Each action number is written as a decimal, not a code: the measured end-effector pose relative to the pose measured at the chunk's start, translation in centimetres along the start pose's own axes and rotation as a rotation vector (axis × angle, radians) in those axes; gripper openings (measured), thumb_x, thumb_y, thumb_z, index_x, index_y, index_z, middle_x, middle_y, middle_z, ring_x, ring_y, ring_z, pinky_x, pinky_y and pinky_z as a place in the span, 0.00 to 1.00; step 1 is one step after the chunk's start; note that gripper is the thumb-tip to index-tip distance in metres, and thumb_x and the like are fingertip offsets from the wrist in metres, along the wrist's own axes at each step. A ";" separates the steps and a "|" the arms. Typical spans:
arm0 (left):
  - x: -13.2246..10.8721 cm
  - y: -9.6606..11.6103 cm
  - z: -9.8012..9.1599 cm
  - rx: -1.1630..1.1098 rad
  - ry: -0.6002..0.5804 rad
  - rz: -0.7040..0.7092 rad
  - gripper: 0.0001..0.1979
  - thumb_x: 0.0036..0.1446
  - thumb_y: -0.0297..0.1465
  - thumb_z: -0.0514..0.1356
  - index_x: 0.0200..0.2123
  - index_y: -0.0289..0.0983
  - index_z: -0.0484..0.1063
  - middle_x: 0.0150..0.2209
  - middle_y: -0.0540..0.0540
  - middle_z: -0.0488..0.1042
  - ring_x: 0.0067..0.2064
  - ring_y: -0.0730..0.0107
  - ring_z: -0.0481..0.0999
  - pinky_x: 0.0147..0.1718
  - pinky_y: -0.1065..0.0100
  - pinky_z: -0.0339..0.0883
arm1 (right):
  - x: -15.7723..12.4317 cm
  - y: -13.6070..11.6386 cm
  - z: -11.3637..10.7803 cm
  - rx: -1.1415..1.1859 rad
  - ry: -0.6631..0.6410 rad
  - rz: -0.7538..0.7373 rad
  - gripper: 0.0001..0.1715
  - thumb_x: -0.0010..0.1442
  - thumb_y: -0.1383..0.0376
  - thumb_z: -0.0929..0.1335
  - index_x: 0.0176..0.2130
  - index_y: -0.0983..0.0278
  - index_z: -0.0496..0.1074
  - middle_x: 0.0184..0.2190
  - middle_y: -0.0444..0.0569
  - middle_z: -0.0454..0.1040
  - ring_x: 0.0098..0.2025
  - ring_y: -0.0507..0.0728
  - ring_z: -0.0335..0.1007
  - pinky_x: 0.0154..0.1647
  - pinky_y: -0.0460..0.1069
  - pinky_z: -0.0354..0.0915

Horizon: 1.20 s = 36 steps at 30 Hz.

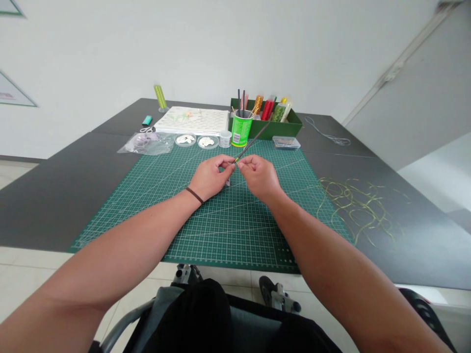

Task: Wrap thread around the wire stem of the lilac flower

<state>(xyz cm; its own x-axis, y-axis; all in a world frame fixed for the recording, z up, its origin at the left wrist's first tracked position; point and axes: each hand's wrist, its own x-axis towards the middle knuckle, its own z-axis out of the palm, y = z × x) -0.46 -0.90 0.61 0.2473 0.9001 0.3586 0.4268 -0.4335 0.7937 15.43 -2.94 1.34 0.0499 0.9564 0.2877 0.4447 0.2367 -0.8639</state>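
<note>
My left hand (209,177) and my right hand (259,176) meet above a green cutting mat (221,230), fingertips pinching a thin dark rod (253,140). The rod slants up and to the right from my fingers, and green thread (237,160) shows on it near my fingertips. A short pale end (228,182) pokes out below my left fingers, but its nature is hard to tell. A dark band (195,195) circles my left wrist.
Beyond the mat stand a green box (267,125) of thread spools and a green cup (241,128) holding tools. A white patterned board (193,120), small dishes, scissors (147,129) and a plastic bag lie behind. Loose yellow-green strands (355,208) lie at the right.
</note>
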 end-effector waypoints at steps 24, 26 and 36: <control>0.0 0.0 0.0 0.003 0.057 0.012 0.07 0.60 0.33 0.64 0.40 0.38 0.78 0.34 0.49 0.83 0.28 0.75 0.79 0.33 0.72 0.73 | -0.2 -0.7 -0.2 0.007 -0.018 0.021 0.07 0.62 0.67 0.67 0.30 0.62 0.69 0.17 0.36 0.56 0.20 0.48 0.48 0.22 0.47 0.47; 0.0 0.1 -0.1 -0.007 0.051 0.005 0.07 0.60 0.33 0.63 0.40 0.37 0.78 0.34 0.49 0.83 0.27 0.75 0.78 0.31 0.72 0.73 | -0.2 -0.7 -0.2 0.007 -0.021 0.022 0.07 0.62 0.67 0.67 0.30 0.62 0.69 0.17 0.36 0.57 0.20 0.48 0.48 0.22 0.47 0.47; 0.0 0.1 -0.1 -0.032 0.043 -0.003 0.09 0.60 0.35 0.63 0.40 0.37 0.78 0.33 0.48 0.82 0.26 0.74 0.78 0.28 0.72 0.72 | -0.1 -0.4 -0.2 0.003 -0.018 0.000 0.06 0.62 0.66 0.67 0.31 0.62 0.69 0.17 0.36 0.57 0.20 0.48 0.49 0.22 0.47 0.47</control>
<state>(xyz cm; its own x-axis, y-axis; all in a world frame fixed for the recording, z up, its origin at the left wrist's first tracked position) -0.47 -0.97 0.72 0.2084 0.9027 0.3764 0.3997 -0.4298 0.8096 15.44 -3.18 1.68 0.0337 0.9594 0.2800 0.4423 0.2369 -0.8650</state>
